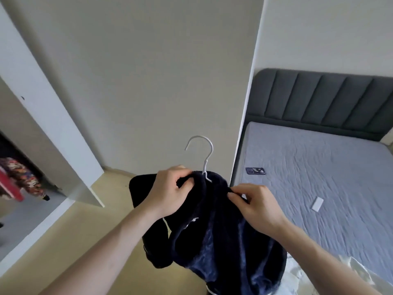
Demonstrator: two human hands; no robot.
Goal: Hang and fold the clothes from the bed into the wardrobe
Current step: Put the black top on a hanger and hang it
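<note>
A dark navy fleece garment (214, 235) hangs in the air in front of me on a white hanger (202, 150), whose hook sticks up above the collar. My left hand (170, 192) grips the collar just left of the hook. My right hand (255, 205) pinches the collar on the right side. The hanger's shoulders are hidden inside the cloth. The wardrobe (42, 158) stands open at the left, with patterned and red clothes (19, 179) hanging inside. The bed (319, 177) lies to the right.
A dark phone (255, 170) and a small white card (317, 203) lie on the grey mattress. The padded grey headboard (323, 101) stands behind. A white wall panel (148, 81) rises straight ahead. Shiny clear plastic (348, 271) lies at the lower right. The floor is yellowish.
</note>
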